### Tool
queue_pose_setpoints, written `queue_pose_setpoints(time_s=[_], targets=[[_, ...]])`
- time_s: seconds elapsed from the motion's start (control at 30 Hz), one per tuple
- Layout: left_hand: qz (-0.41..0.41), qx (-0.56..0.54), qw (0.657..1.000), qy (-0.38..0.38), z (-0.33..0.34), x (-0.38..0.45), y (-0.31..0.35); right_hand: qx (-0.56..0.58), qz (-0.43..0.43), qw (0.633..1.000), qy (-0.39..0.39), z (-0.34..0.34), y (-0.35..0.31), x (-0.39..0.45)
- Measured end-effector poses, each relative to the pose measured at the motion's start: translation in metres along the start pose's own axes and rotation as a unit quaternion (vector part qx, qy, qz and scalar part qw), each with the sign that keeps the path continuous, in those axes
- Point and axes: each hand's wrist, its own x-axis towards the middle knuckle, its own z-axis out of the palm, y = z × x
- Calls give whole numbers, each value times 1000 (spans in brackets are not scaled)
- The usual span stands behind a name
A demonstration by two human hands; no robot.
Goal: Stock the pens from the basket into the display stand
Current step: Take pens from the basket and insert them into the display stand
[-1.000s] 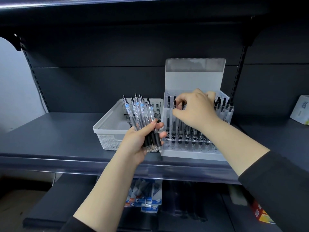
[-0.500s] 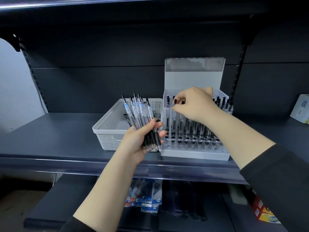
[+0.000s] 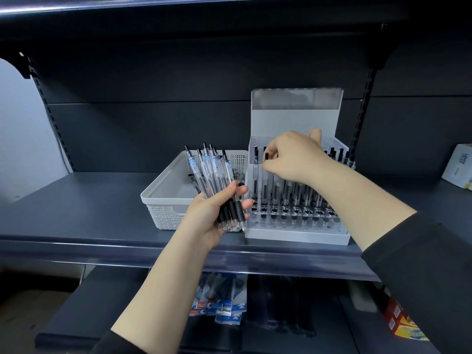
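We observe the left hand [image 3: 217,215] grasping a bundle of clear black-gripped pens [image 3: 217,180] before the white woven plastic basket [image 3: 163,200]. The right hand [image 3: 293,157] pinches one pen [image 3: 265,162] standing in the clear acrylic display stand [image 3: 296,233], right of the basket on the dark shelf [image 3: 76,213].

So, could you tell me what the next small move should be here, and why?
Probably the right hand should press the pen it pinches down into its slot in the display stand. That pen stands above the stand's left columns, and the left hand grips a bundle of pens waiting to be stocked.
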Motion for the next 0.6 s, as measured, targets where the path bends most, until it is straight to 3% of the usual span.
queue_pose_setpoints(time_s=[0.6], targets=[[-10,1,1000,12,2,-2,2,64,-14,992,112,9,-1,-13]])
